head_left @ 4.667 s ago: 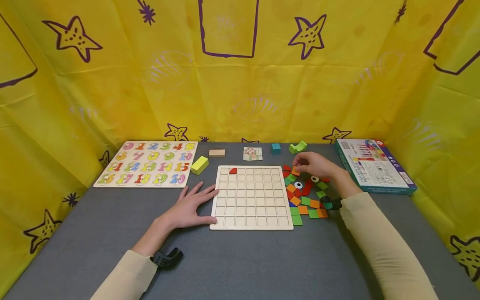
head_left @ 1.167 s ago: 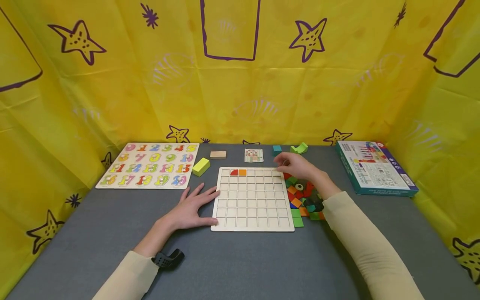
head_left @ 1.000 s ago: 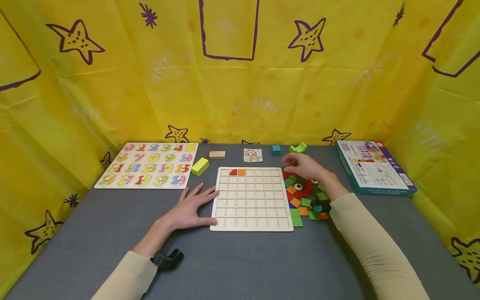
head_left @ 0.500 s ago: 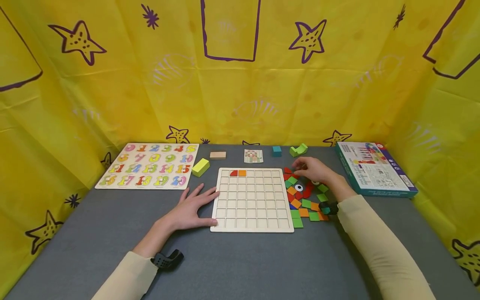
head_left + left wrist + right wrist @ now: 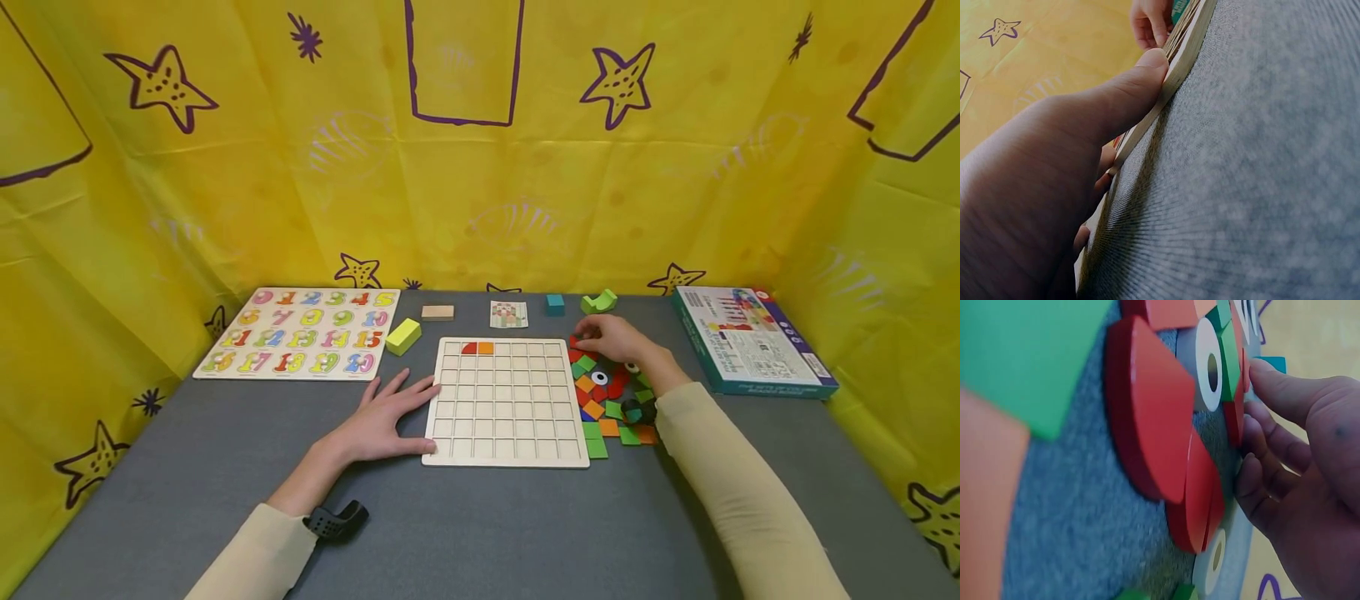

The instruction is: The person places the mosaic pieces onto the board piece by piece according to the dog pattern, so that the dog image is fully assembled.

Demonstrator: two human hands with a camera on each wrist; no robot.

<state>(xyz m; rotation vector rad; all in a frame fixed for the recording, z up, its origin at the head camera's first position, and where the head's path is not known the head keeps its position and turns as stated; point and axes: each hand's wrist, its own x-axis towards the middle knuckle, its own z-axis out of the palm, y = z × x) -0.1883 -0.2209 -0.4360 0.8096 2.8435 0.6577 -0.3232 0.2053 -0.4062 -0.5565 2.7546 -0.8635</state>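
A person in cream long sleeves sits at a grey felt-covered worktop [image 5: 480,517], both hands at a pale wooden grid board [image 5: 506,402]. The left hand [image 5: 382,421] lies flat with fingers straight and spread, holding nothing; its thumb and fingertips press against the board's left edge, as the left wrist view shows close up. The right hand [image 5: 618,340] reaches over the far end of a loose pile of flat wooden tiles [image 5: 611,396] in red, green and orange just right of the board. Its fingers are curled down onto the red tiles at that end; the right wrist view shows fingertips [image 5: 1254,469] touching the edge of a red tile [image 5: 1235,419], though whether a tile is actually pinched cannot be told. Among the pile lie white ring-shaped tiles [image 5: 599,377] with dark centres.

On the board, 2 cells of the top row are filled: a red quarter-round tile [image 5: 468,347] and, touching it on the right, an orange square tile [image 5: 486,347].

Beyond the board lie a small printed pattern card [image 5: 508,314], a plain wooden block [image 5: 437,312], a lime-yellow block [image 5: 402,336], a teal cube [image 5: 554,304] and a green arched block [image 5: 597,301]. A wooden number puzzle [image 5: 297,332] sits far left; a teal game box [image 5: 752,337] sits far right.
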